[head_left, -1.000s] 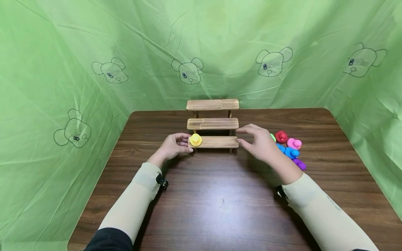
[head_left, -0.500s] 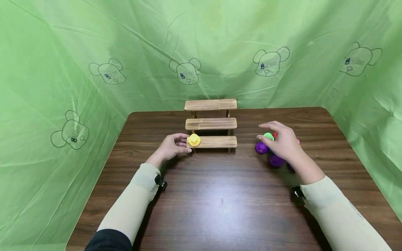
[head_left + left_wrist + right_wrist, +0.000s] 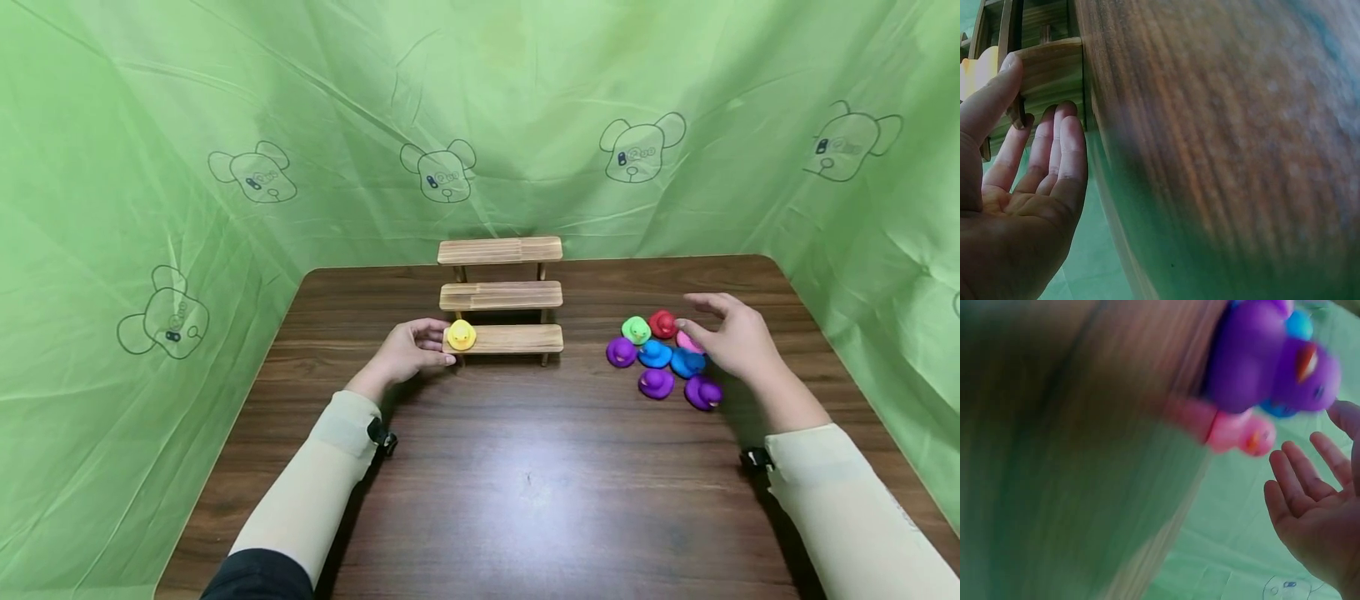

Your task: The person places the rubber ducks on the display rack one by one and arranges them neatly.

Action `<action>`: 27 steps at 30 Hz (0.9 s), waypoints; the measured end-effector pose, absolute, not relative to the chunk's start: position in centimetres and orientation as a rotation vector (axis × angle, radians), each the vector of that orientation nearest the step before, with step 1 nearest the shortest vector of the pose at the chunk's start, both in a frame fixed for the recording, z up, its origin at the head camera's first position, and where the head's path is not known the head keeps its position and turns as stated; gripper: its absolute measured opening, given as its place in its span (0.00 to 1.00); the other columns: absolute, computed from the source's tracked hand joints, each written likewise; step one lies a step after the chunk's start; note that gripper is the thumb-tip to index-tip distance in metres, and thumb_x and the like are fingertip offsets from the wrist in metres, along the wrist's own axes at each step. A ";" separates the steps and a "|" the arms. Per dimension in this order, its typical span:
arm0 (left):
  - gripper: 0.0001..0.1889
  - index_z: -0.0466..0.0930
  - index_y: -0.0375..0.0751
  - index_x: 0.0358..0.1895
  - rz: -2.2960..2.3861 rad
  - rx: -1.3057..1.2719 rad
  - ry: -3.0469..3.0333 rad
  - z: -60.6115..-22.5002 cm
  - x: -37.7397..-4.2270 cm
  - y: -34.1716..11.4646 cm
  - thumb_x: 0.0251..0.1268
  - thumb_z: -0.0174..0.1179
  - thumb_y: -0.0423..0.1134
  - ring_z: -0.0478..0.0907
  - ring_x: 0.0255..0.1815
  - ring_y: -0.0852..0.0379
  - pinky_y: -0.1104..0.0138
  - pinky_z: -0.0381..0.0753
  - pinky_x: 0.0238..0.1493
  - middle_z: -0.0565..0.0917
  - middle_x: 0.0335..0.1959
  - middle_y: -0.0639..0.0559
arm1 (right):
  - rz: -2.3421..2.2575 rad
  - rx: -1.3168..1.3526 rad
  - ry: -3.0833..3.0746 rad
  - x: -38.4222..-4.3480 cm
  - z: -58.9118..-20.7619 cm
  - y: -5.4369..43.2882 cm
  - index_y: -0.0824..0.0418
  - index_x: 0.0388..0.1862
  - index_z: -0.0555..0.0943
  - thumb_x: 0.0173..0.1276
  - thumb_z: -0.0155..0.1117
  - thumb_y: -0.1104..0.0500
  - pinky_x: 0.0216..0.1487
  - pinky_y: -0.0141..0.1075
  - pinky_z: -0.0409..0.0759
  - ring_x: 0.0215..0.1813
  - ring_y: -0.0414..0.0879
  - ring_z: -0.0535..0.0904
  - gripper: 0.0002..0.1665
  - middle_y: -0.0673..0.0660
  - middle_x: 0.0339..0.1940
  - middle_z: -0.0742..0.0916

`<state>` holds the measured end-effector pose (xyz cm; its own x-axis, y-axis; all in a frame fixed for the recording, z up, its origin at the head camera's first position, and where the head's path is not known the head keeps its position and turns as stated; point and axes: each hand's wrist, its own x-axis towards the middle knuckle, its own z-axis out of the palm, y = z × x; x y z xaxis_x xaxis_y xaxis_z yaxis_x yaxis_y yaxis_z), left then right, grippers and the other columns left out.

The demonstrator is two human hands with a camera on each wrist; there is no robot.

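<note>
A three-tier wooden display stand (image 3: 517,339) stands toward the back of the table. On the left end of its lowest board sits a yellow rubber duck (image 3: 461,335). My left hand (image 3: 405,354) holds that same end, thumb at the board's edge and fingers bent by the leg, as the left wrist view shows. To the right lies a group of small rubber ducks. My right hand (image 3: 738,340) hovers at their right side with fingers apart and nothing in it, nearest the pink duck (image 3: 687,342), which it partly covers. A purple duck (image 3: 1241,356) looms close in the right wrist view.
The group also has a red duck (image 3: 662,324), a green duck (image 3: 636,330), two blue ducks (image 3: 655,354) and purple ducks (image 3: 656,383). Green cloth (image 3: 525,125) with bear drawings hangs behind and beside the brown table (image 3: 480,467).
My right hand has moved from the stand's right end, over the ducks, to their right side, uncovering most of them. The left hand stays at the stand, and the yellow duck has not moved.
</note>
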<state>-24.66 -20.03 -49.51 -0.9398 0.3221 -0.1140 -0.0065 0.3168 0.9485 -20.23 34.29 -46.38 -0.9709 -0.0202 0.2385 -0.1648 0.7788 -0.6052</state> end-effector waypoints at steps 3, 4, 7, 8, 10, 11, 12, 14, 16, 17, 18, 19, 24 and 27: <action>0.31 0.82 0.35 0.63 1.668 0.274 2.297 -49.5 -24.6 -20.0 0.53 0.80 0.26 0.85 0.51 0.48 0.66 0.86 0.50 0.86 0.53 0.39 | 0.976 0.132 -2.840 -20.4 -46.6 35.7 0.62 0.71 0.78 0.74 0.72 0.46 0.64 0.67 0.70 0.67 0.74 0.73 0.34 0.70 0.67 0.81; 0.31 0.82 0.35 0.63 1.668 0.271 2.297 -49.4 -24.6 -20.0 0.53 0.80 0.25 0.85 0.51 0.48 0.66 0.86 0.49 0.86 0.53 0.39 | 0.987 0.131 -2.866 -20.5 -46.7 36.2 0.63 0.72 0.77 0.74 0.71 0.45 0.65 0.68 0.69 0.68 0.75 0.72 0.35 0.70 0.68 0.80; 0.31 0.81 0.34 0.63 1.664 0.275 2.302 -49.4 -24.5 -20.0 0.54 0.79 0.25 0.85 0.51 0.47 0.67 0.86 0.49 0.86 0.54 0.38 | 1.037 0.146 -2.930 -20.6 -47.0 37.3 0.64 0.74 0.74 0.76 0.69 0.46 0.66 0.68 0.69 0.69 0.74 0.72 0.36 0.72 0.69 0.79; 0.30 0.81 0.33 0.63 1.662 0.276 2.304 -49.4 -24.5 -20.0 0.54 0.79 0.25 0.85 0.52 0.47 0.67 0.85 0.49 0.86 0.54 0.38 | 1.062 0.152 -2.946 -20.6 -47.1 37.7 0.65 0.74 0.74 0.76 0.69 0.47 0.66 0.68 0.69 0.70 0.73 0.72 0.36 0.72 0.69 0.79; 0.31 0.80 0.32 0.64 1.658 0.283 2.307 -49.4 -24.6 -20.0 0.55 0.79 0.25 0.85 0.52 0.46 0.68 0.85 0.49 0.86 0.54 0.37 | 1.103 0.158 -2.976 -20.5 -47.2 38.2 0.66 0.74 0.74 0.77 0.68 0.47 0.65 0.63 0.71 0.69 0.71 0.74 0.35 0.72 0.68 0.80; 0.31 0.80 0.32 0.64 1.657 0.285 2.307 -49.4 -24.6 -20.0 0.55 0.79 0.25 0.85 0.53 0.45 0.69 0.85 0.49 0.85 0.55 0.37 | 1.116 0.159 -2.990 -20.4 -47.3 38.4 0.65 0.74 0.75 0.77 0.68 0.47 0.65 0.58 0.74 0.69 0.69 0.75 0.35 0.71 0.67 0.81; 0.31 0.80 0.32 0.64 1.655 0.289 2.308 -49.5 -24.6 -20.0 0.56 0.78 0.25 0.84 0.53 0.45 0.69 0.85 0.49 0.85 0.55 0.36 | 1.120 0.157 -3.003 -20.4 -47.3 38.6 0.65 0.73 0.75 0.77 0.68 0.46 0.63 0.51 0.76 0.68 0.67 0.76 0.35 0.70 0.66 0.82; 0.31 0.80 0.32 0.65 1.658 0.286 2.305 -49.5 -24.6 -20.0 0.56 0.78 0.25 0.84 0.53 0.45 0.69 0.85 0.49 0.85 0.55 0.36 | 1.124 0.155 -3.026 -20.3 -47.4 38.9 0.63 0.73 0.77 0.76 0.68 0.44 0.57 0.37 0.77 0.66 0.63 0.79 0.35 0.68 0.65 0.84; 0.31 0.79 0.32 0.65 1.657 0.287 2.305 -49.5 -24.6 -20.1 0.56 0.78 0.25 0.85 0.53 0.46 0.70 0.85 0.49 0.85 0.55 0.36 | 1.124 0.157 -3.043 -20.3 -47.5 39.0 0.62 0.71 0.79 0.75 0.69 0.43 0.48 0.28 0.75 0.60 0.58 0.81 0.34 0.67 0.64 0.85; 0.31 0.79 0.32 0.65 1.657 0.286 2.307 -49.5 -24.6 -20.1 0.56 0.78 0.25 0.85 0.53 0.46 0.69 0.85 0.49 0.85 0.55 0.36 | 1.120 0.162 -3.051 -20.3 -47.5 39.1 0.61 0.71 0.79 0.75 0.69 0.43 0.45 0.25 0.74 0.58 0.55 0.81 0.34 0.67 0.64 0.85; 0.31 0.79 0.32 0.65 1.656 0.286 2.307 -49.5 -24.6 -20.1 0.56 0.78 0.25 0.85 0.53 0.46 0.69 0.85 0.49 0.85 0.55 0.36 | 1.125 0.168 -3.055 -20.3 -47.6 39.2 0.61 0.70 0.80 0.75 0.70 0.44 0.44 0.24 0.74 0.56 0.53 0.81 0.33 0.67 0.63 0.85; 0.31 0.80 0.32 0.65 1.656 0.285 2.307 -49.5 -24.6 -20.1 0.56 0.78 0.25 0.85 0.52 0.47 0.69 0.85 0.49 0.85 0.55 0.37 | 1.132 0.176 -3.058 -20.3 -47.6 39.2 0.61 0.70 0.80 0.74 0.71 0.44 0.43 0.24 0.74 0.54 0.50 0.82 0.33 0.67 0.62 0.85; 0.31 0.80 0.33 0.65 1.657 0.283 2.302 -49.4 -24.6 -20.1 0.56 0.78 0.25 0.85 0.52 0.47 0.69 0.85 0.49 0.85 0.55 0.37 | 1.142 0.171 -3.075 -20.4 -47.8 39.3 0.62 0.66 0.83 0.72 0.74 0.47 0.41 0.30 0.77 0.43 0.45 0.81 0.30 0.65 0.56 0.87; 0.31 0.80 0.33 0.64 1.654 0.283 2.303 -49.4 -24.6 -20.0 0.56 0.78 0.25 0.85 0.53 0.46 0.69 0.85 0.48 0.85 0.55 0.37 | 1.113 0.145 -3.092 -20.5 -48.1 39.5 0.60 0.64 0.84 0.71 0.75 0.47 0.40 0.33 0.76 0.38 0.47 0.82 0.28 0.62 0.48 0.88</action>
<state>-24.61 -20.01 -49.41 -0.9384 0.3242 -0.1198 -0.0100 0.3209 0.9471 -20.52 39.46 -48.06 -0.9853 -0.1320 -0.1084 -0.0327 0.7685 -0.6390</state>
